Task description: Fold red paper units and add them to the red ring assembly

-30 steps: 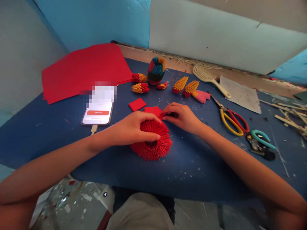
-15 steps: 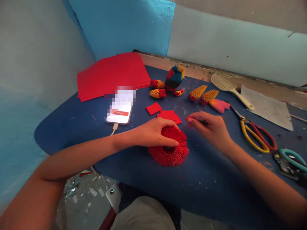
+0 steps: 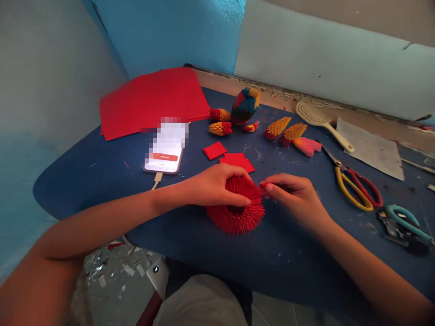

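Observation:
A round ring of many folded red paper pieces (image 3: pixel 243 217) rests on the blue table, with a dark hole in its middle. My left hand (image 3: pixel 222 185) grips it from the upper left, thumb lying across the top near the hole. At the ring's right edge my right hand (image 3: pixel 292 192) pinches a small red folded paper piece (image 3: pixel 263 188) between thumb and fingertips. Whether that piece touches the ring I cannot tell. Just behind the ring lie small red paper rectangles (image 3: pixel 234 158) and another red paper stack (image 3: pixel 215 151).
A lit phone (image 3: pixel 165 154) on a cable and large red sheets (image 3: pixel 152 99) lie left. Folded-paper models, including a multicoloured one (image 3: pixel 244 108), stand behind. A cream hairbrush (image 3: pixel 319 118), yellow-and-red-handled scissors (image 3: pixel 353 188) and a teal-handled tool (image 3: pixel 408 222) lie right.
My right hand has come down and closer to the ring with the red piece. My left hand keeps its hold. The whole view has shifted slightly.

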### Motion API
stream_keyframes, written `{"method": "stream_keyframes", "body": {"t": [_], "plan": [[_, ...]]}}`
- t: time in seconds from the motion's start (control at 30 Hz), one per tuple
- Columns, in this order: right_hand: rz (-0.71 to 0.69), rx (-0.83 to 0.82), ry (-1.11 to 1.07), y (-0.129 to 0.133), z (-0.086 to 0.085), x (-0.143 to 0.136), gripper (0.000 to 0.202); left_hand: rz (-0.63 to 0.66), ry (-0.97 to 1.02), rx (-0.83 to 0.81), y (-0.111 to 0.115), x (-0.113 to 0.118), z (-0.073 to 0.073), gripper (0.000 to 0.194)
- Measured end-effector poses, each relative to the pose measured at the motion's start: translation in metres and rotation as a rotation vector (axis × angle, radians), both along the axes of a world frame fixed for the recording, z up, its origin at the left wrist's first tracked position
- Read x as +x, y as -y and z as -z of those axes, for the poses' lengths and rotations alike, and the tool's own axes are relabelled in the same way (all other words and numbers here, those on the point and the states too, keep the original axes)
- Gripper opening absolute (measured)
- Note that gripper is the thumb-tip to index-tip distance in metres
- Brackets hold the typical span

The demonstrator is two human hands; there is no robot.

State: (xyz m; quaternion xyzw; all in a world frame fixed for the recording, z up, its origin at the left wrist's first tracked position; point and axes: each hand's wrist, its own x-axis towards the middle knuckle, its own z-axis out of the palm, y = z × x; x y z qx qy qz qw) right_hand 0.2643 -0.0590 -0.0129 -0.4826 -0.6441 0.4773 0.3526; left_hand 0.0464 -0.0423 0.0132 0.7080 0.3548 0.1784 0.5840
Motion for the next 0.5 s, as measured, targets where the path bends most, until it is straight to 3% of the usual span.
{"method": "stream_keyframes", "body": {"t": [0.2, 0.5], "plan": [[-0.073, -0.081, -0.168, -0.0048, 0.0113, 0.0067, 0.01, -0.021, -0.058, 0.064, -0.0015, 0.0006, 0.0017, 0.029], [-0.157, -0.14, -0.203, -0.0061, 0.0118, 0.0088, 0.009, -0.031, -0.072, 0.088, -0.0018, 0.0024, 0.0016, 0.025]]}}
